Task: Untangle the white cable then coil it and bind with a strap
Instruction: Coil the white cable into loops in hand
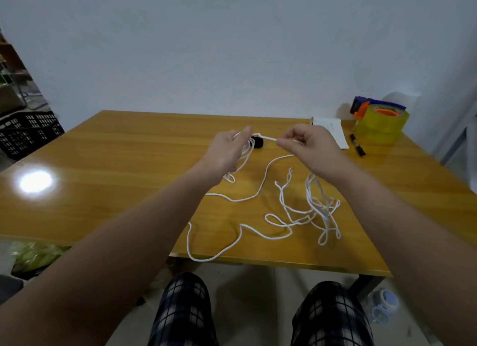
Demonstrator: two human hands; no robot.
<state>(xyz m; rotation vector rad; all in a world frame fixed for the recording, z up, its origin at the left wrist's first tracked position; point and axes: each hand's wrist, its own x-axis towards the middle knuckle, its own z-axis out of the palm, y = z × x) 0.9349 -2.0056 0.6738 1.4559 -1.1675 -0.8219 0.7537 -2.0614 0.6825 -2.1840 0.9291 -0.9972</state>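
The white cable point(260, 188) lies in loose loops over the wooden table point(116, 180), with a tangled bunch at the right and one loop hanging past the front edge. My left hand point(228, 152) holds a few gathered strands above the table. My right hand point(307, 145) pinches a short taut stretch of the cable that runs between both hands. A small black strap point(258, 142) lies on the table just behind that stretch, partly hidden by my left hand.
A yellow tape roll point(382, 126) with a blue-orange dispenser stands at the back right, next to a white notepad point(333, 130) and a black marker point(357, 145). A black crate point(28, 131) sits on the floor at left. My knees are under the front edge.
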